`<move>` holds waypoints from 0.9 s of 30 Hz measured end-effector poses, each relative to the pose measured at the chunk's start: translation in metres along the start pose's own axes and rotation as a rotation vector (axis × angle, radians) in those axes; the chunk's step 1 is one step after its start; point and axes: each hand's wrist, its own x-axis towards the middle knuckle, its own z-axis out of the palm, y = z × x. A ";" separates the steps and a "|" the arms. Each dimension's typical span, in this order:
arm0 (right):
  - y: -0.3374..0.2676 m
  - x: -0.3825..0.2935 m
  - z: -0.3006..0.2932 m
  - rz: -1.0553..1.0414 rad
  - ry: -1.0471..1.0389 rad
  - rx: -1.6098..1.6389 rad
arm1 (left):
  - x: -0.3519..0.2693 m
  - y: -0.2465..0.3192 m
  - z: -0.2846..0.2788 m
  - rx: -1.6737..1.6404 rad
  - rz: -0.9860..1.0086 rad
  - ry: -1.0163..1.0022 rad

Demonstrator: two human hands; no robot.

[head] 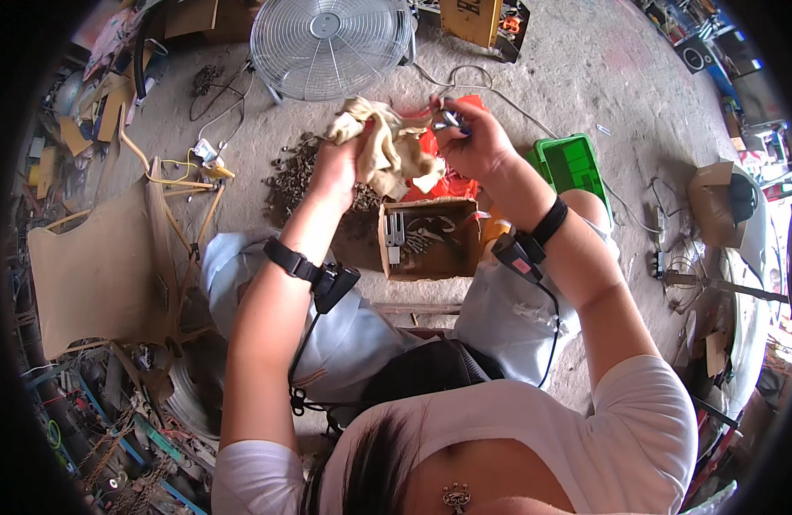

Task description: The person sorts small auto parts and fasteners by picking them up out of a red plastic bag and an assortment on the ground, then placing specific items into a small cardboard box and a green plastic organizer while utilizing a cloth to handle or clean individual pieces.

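My left hand [337, 168] grips a crumpled cream-coloured cloth [386, 151], which hangs down over its fingers. To the right, my right hand [476, 138] is closed around small shiny metal parts [449, 120]; their exact kind is blurred. One corner of the cloth reaches towards the right fingers, and I cannot tell whether they pinch it. Below both hands stands an open cardboard box [434, 270] with metal pieces inside. A red plastic bag [457, 188] lies behind the box. Partly hidden by the left hand is a heap of small metal parts [296, 170] on the floor.
A large metal fan [328, 48] stands ahead, its cable trailing across the concrete floor. Beside my right knee is a green plastic bin [566, 161]. A folding chair with tan fabric [106, 270] stands at left. Another cardboard box [714, 206] is at far right.
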 end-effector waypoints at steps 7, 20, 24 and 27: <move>0.010 0.023 0.005 0.197 -0.009 -0.682 | 0.019 -0.008 -0.021 0.177 0.034 0.147; -0.003 0.019 0.006 -0.237 0.137 -1.100 | 0.053 0.013 -0.019 0.274 0.112 0.260; -0.007 0.020 0.002 -0.340 0.094 -0.953 | 0.056 0.029 -0.040 -0.048 0.153 0.103; 0.006 0.018 0.007 -0.231 -0.009 -0.924 | 0.043 0.000 -0.024 0.175 0.052 0.055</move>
